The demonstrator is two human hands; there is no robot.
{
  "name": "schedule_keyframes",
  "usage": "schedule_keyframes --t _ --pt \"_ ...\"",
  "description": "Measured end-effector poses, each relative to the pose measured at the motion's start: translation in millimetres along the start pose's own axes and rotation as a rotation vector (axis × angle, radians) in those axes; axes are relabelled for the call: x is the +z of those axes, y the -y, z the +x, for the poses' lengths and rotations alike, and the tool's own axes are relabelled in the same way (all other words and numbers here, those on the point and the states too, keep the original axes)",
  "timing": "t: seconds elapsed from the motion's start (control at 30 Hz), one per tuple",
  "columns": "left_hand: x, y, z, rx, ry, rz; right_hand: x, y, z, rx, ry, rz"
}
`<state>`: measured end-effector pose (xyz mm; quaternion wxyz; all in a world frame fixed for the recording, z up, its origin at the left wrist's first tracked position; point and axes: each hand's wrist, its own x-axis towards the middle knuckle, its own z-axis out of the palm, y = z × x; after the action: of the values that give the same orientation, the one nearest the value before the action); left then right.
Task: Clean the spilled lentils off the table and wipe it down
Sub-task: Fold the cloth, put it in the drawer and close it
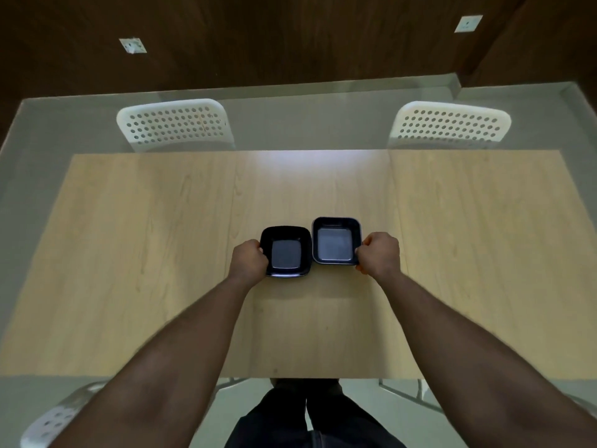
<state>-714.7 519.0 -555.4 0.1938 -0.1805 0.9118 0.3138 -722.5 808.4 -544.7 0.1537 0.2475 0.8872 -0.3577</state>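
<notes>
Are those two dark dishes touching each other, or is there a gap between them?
Cannot tell. In the head view the left dish and the right dish sit side by side with rims meeting along a dark line; no table shows between them, but the blur hides any thin gap.

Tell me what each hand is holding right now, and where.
Left hand grips the left dark dish at its left rim. Right hand grips the right dark dish at its right rim.

Both bare arms reach straight forward toward 12 o'clock — the left hand (249, 260) and the right hand (381, 253) have curled fingers, each gripping something.
</notes>
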Motion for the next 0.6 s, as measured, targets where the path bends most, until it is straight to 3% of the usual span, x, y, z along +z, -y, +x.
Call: schedule_keyframes --t 0.1,0.23,0.33,0.5,0.6 --pt "-1 -6 -5 0.041 -0.020 -0.002 2 -10 4 0.013 0.008 -0.020" --pt "-2 -13 -8 0.344 0.048 0.349 -8 -2 -2 -0.009 0.044 -0.113" --pt "0 -26 -7 0.509 0.169 0.560 -14 12 -5 -0.148 -0.006 -0.288" --pt "11 -47 -5 0.524 0.176 0.769 -12 35 -1 -0.494 0.210 -0.491" --pt "12 -52 -2 0.492 0.175 0.793 -4 41 -3 -0.571 0.261 -0.703"
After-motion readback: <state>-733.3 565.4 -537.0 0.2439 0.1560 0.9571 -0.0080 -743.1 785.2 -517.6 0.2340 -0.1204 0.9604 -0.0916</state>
